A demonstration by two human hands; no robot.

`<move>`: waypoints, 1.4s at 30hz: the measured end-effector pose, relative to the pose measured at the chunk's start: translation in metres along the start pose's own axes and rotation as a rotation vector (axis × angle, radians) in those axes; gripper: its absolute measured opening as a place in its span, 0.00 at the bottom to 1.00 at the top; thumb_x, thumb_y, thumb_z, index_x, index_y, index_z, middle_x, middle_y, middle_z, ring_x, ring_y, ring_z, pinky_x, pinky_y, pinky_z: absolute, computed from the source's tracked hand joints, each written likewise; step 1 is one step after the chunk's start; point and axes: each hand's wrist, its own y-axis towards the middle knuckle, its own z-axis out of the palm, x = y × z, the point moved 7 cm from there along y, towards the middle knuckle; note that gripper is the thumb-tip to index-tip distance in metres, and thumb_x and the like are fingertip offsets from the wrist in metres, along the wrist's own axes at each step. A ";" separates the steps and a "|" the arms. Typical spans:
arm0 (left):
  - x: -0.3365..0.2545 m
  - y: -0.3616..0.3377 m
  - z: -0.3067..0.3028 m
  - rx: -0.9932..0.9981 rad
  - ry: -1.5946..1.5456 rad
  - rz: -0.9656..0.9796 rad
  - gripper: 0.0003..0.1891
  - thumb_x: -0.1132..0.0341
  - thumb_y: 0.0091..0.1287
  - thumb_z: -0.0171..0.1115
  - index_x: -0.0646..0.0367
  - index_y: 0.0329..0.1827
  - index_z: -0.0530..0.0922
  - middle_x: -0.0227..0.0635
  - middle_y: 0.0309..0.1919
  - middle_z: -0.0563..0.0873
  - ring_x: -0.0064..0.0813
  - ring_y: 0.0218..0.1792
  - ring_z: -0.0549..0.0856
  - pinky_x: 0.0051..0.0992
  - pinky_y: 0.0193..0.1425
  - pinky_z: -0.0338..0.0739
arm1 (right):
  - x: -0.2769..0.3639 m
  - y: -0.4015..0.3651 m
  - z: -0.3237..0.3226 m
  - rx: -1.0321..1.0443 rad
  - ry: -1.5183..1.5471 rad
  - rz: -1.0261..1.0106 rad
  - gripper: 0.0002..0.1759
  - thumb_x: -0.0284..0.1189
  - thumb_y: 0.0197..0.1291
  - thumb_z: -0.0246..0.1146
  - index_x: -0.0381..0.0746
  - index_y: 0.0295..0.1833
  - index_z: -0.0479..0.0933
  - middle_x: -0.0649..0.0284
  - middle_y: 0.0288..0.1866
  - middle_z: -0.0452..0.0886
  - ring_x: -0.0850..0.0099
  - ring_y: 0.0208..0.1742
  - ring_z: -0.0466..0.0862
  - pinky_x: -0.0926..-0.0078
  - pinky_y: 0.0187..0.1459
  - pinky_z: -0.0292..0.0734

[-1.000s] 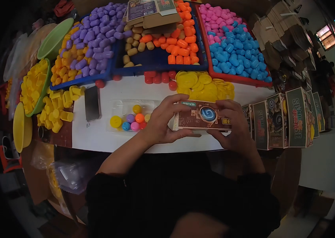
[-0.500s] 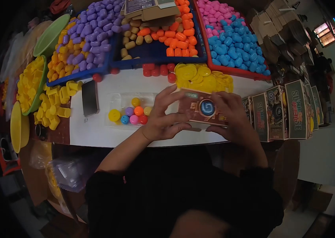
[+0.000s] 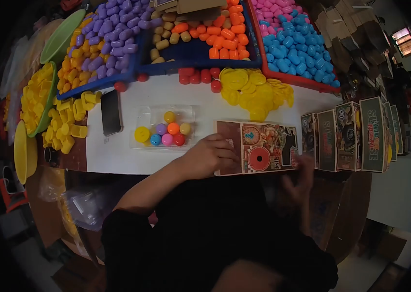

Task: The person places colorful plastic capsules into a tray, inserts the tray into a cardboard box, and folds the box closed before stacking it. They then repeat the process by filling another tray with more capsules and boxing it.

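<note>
A flat printed box [image 3: 263, 148] with a red disc picture lies at the table's front edge. My left hand [image 3: 212, 155] is closed on its left end, fingers curled over the brown panel. At the box's right end is my right hand [image 3: 300, 177], blurred, its fingers apart and holding nothing visible. Left of the box, a clear plastic tray [image 3: 143, 117] holds several coloured balls and a yellow disc. Yellow discs [image 3: 254, 97] are heaped just behind the box.
Blue bins [image 3: 195, 64] and a red bin [image 3: 297, 83] of coloured capsules stand at the back. A phone [image 3: 111, 113] and yellow parts [image 3: 64, 127] are at left. Upright printed boxes [image 3: 349, 138] stand in a row at right.
The box has come down towards the front edge and now shows a different, longer face. My right hand has moved down and off its upper side. The yellow discs have spread forward.
</note>
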 end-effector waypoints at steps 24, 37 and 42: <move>0.066 -0.074 -0.053 0.409 0.379 -0.654 0.66 0.62 0.30 0.80 0.46 0.74 0.43 0.44 0.61 0.63 0.48 0.63 0.65 0.64 0.64 0.53 | 0.044 0.043 0.176 0.365 0.317 0.111 0.10 0.27 0.61 0.51 0.31 0.36 0.73 0.52 0.27 0.79 0.58 0.29 0.81 0.66 0.33 0.74; 0.092 -0.158 -0.103 0.061 0.161 -0.921 0.18 0.58 0.56 0.68 0.63 0.39 0.77 0.40 0.45 0.76 0.39 0.53 0.74 0.29 0.59 0.67 | 0.053 0.046 0.209 0.384 0.507 0.124 0.11 0.29 0.63 0.51 0.32 0.34 0.74 0.54 0.27 0.79 0.60 0.29 0.80 0.67 0.33 0.74; 0.122 -0.179 -0.067 -0.129 -0.762 -1.153 0.06 0.68 0.59 0.64 0.63 0.32 0.80 0.36 0.45 0.79 0.26 0.48 0.77 0.23 0.57 0.67 | 0.054 0.048 0.210 0.438 0.478 0.121 0.11 0.29 0.63 0.51 0.32 0.36 0.73 0.54 0.27 0.78 0.61 0.29 0.80 0.68 0.32 0.73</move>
